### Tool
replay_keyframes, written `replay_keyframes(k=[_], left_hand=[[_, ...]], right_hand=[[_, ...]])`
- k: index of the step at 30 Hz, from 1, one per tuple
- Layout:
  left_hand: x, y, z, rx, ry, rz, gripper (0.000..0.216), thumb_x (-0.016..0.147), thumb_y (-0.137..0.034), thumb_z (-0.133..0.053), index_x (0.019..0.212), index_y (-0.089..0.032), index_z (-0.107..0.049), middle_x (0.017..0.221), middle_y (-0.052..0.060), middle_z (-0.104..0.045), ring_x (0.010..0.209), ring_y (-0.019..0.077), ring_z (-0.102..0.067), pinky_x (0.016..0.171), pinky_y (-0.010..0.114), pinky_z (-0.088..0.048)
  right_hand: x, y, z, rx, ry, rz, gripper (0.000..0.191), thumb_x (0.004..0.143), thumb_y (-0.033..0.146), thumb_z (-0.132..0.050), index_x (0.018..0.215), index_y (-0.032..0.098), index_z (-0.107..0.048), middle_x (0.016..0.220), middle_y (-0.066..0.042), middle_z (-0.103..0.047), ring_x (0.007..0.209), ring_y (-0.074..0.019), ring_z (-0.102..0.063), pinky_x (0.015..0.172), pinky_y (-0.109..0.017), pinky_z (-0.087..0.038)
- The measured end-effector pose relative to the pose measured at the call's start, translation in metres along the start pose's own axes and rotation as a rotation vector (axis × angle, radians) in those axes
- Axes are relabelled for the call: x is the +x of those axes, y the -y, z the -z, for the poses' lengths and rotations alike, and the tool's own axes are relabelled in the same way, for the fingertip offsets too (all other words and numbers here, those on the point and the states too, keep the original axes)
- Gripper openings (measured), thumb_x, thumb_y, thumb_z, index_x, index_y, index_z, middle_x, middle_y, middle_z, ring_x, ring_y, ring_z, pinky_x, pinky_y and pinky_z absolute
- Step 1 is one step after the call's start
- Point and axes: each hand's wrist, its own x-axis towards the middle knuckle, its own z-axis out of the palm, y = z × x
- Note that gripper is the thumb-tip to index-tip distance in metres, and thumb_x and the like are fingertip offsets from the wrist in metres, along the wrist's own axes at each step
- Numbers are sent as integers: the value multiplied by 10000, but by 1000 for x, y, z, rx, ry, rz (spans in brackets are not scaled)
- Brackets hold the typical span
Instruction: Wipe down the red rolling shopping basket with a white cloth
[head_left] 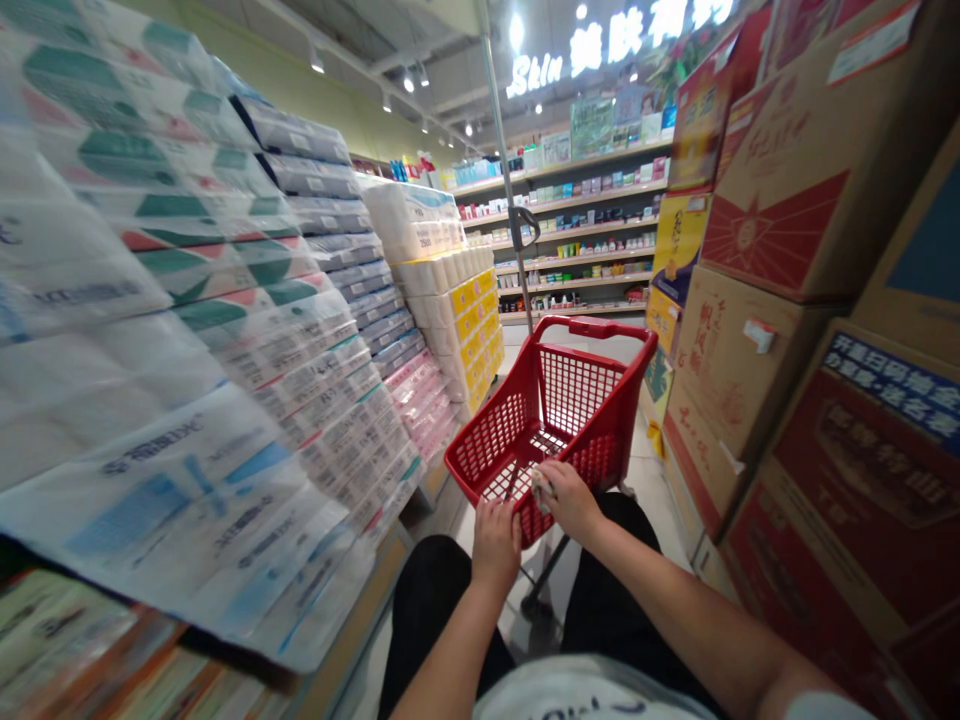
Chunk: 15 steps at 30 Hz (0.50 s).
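Observation:
A red plastic shopping cart (555,400) stands in the aisle just ahead of me, its basket looking empty. My left hand (495,540) is closed over the cart's near rim. My right hand (570,498) also grips that rim, fingers curled, with a small crumpled piece of paper (541,490) pinched in it. Below my arms show my black trousers.
Stacked packs of toilet and tissue paper (247,300) wall the aisle's left side. Brown and red cardboard cartons (787,330) are piled on the right. A metal pole (510,190) rises beyond the cart. Shelves of skin-care goods (585,230) cross the far end.

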Motion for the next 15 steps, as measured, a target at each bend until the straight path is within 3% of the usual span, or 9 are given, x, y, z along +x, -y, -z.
replay_keyframes(k=[15], left_hand=[[-10, 4, 7, 15, 47, -10, 248, 895, -160, -429, 1088, -161, -584, 1010, 78, -656, 1044, 238, -582, 1017, 519, -432]], right_hand=[[-4, 8, 0, 37, -14, 3, 279, 890, 170, -486, 1145, 204, -596, 1137, -98, -609, 1064, -238, -531, 934, -423, -469]])
